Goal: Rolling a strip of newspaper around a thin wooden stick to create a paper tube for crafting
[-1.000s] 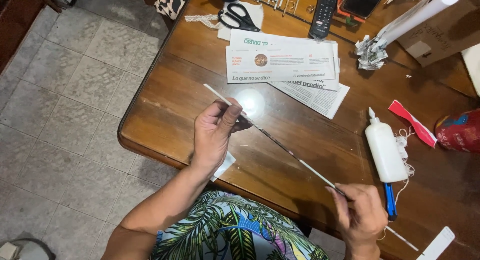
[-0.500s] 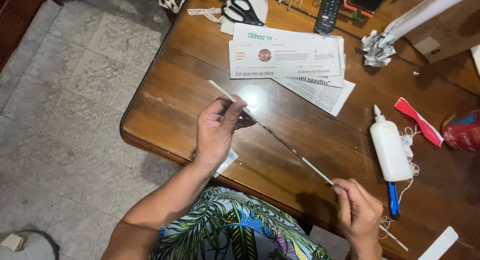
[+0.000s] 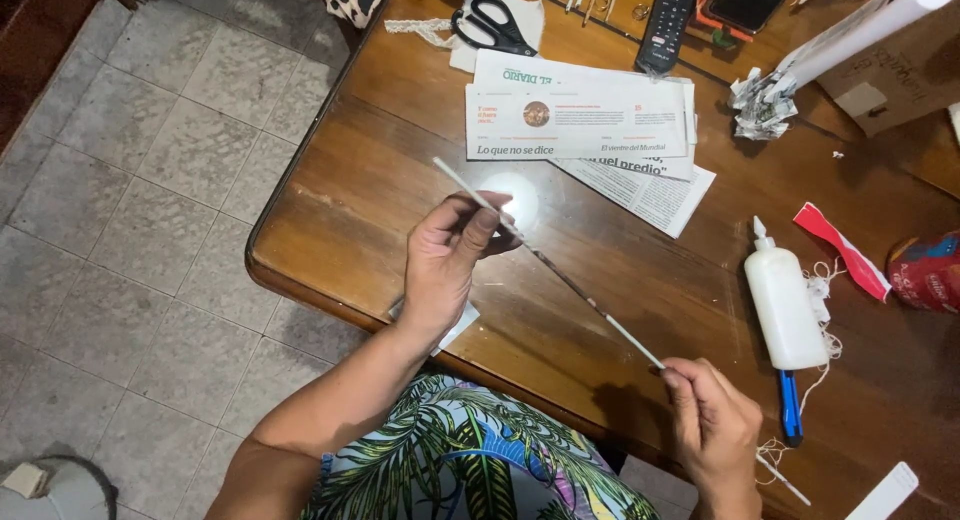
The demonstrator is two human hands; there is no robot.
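Note:
A long thin rolled paper stick (image 3: 570, 283) stretches diagonally over the brown wooden table (image 3: 340, 210). My left hand (image 3: 450, 260) pinches it near its upper left end between thumb and fingers. My right hand (image 3: 712, 430) pinches it near the lower right end, close to the table's front edge. The stick's white tip pokes out beyond the left hand, and a short end shows below the right hand.
Folded newspaper sheets (image 3: 580, 120) lie at the middle back, with black scissors (image 3: 490, 25) and a remote control (image 3: 668, 20) behind them. A white glue bottle (image 3: 782, 300), a blue pen (image 3: 790, 408), a red strip (image 3: 842, 250) and a crumpled paper wad (image 3: 760, 102) lie to the right. Tiled floor (image 3: 130, 200) is on the left.
Both hands keep their hold on the stick and have barely moved; the view has shifted slightly.

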